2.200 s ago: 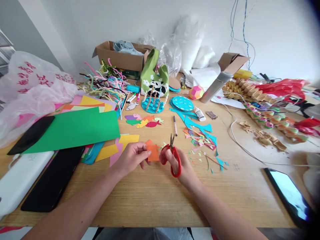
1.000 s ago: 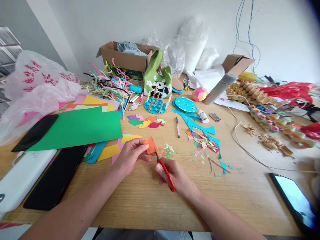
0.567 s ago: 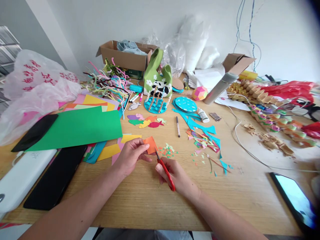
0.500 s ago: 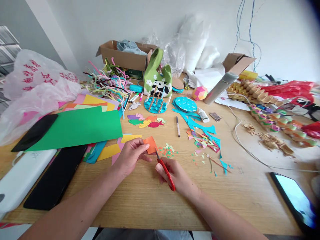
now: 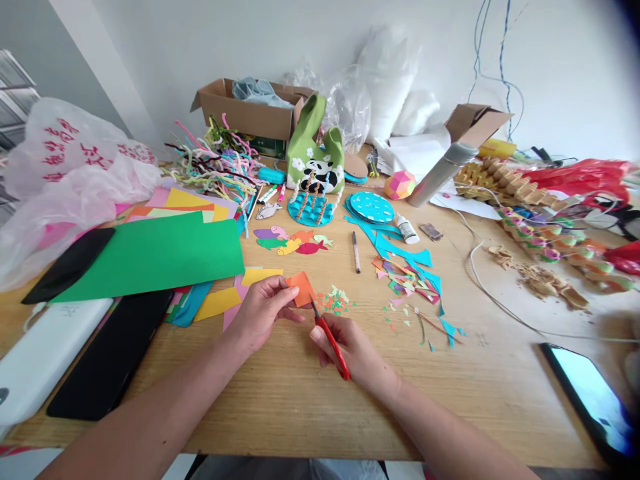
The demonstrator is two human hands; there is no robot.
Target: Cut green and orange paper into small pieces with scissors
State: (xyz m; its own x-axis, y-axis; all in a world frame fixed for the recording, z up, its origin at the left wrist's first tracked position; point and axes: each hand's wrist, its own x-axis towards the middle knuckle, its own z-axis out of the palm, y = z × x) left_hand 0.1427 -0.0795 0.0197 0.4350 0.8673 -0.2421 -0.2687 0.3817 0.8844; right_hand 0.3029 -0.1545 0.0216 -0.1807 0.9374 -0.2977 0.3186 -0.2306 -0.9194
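Observation:
Between the thumb and fingers of my left hand [image 5: 267, 307] is a small orange piece of paper [image 5: 301, 289]. My right hand [image 5: 350, 350] grips red-handled scissors [image 5: 334, 343], whose blades meet the right edge of that paper. Just beyond the blades lies a small heap of green and orange paper bits [image 5: 337, 301]. Farther back are several coloured paper fish [image 5: 293, 243] in a cluster. A pen [image 5: 356, 253] rests to their right.
Green paper [image 5: 165, 257], a black phone [image 5: 113, 360] and a white device [image 5: 55, 353] lie at left. Blue paper scraps [image 5: 390, 243], a glue bottle [image 5: 407, 229] and a grey flask [image 5: 443, 175] are right of centre. A lit phone [image 5: 585, 400] lies near right, and a cable [image 5: 480, 287] crosses the table.

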